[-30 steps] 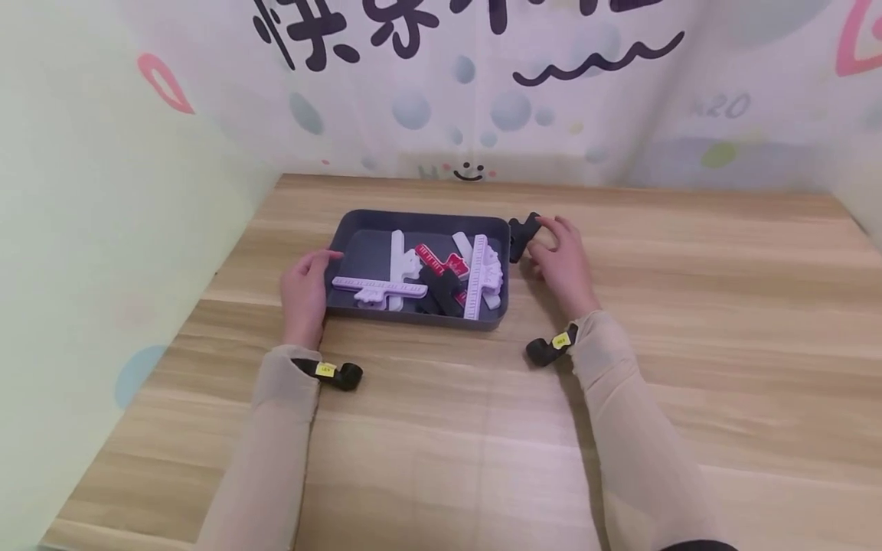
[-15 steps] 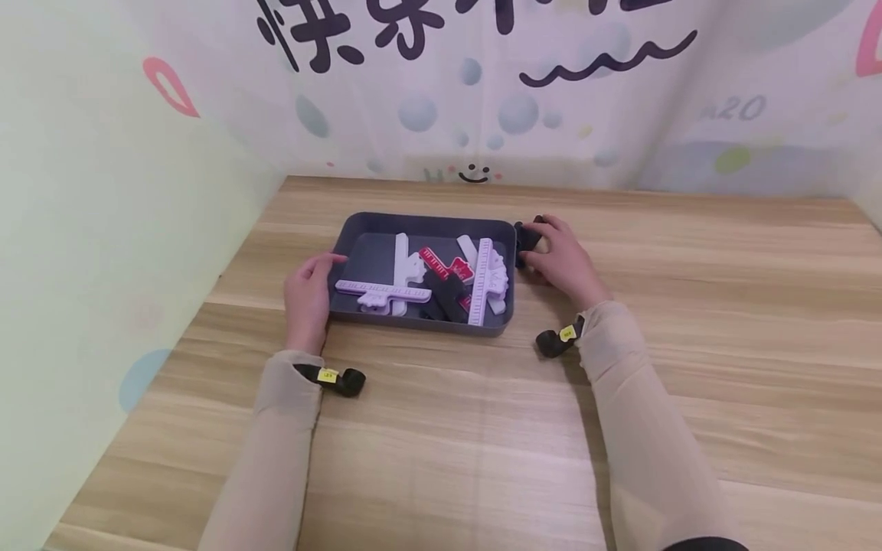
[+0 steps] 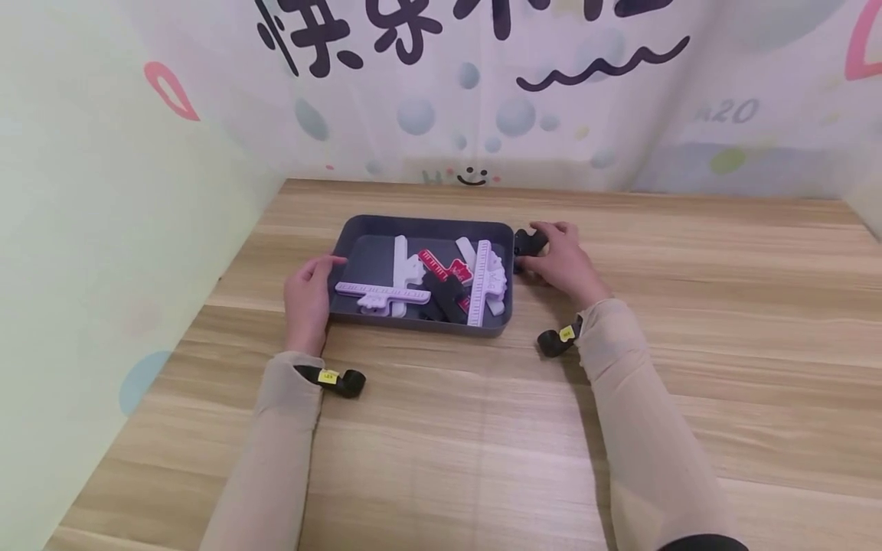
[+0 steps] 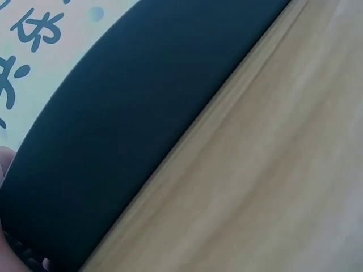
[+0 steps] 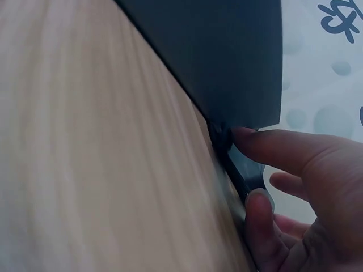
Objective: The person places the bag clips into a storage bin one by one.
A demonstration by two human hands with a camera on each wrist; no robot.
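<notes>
A dark grey tray (image 3: 413,324) lies on the wooden table, with several long clips inside. My left hand (image 3: 306,302) grips its left end, index finger and thumb near the rim; the tray's dark wall (image 4: 113,124) fills much of the left wrist view. Just outside the right end, my right hand (image 3: 568,264) holds a black clip (image 3: 529,242) between thumb and fingers, close against the wall. In the right wrist view part of this clip (image 5: 245,181) is hidden behind the fingers. Within the tray are a lilac clip (image 3: 382,292), a red clip (image 3: 444,268) and a black clip (image 3: 451,298).
More clips lie in the tray: a white clip (image 3: 400,260) at left and another lilac clip (image 3: 480,283) over a white one at right. The wooden table (image 3: 427,428) extends around it. A printed cloth (image 3: 441,130) hangs behind the table's far edge.
My right hand has closed in around the black clip, which has turned and now shows less behind the fingers. The left hand and the tray stay together, with only a slight shift of the view.
</notes>
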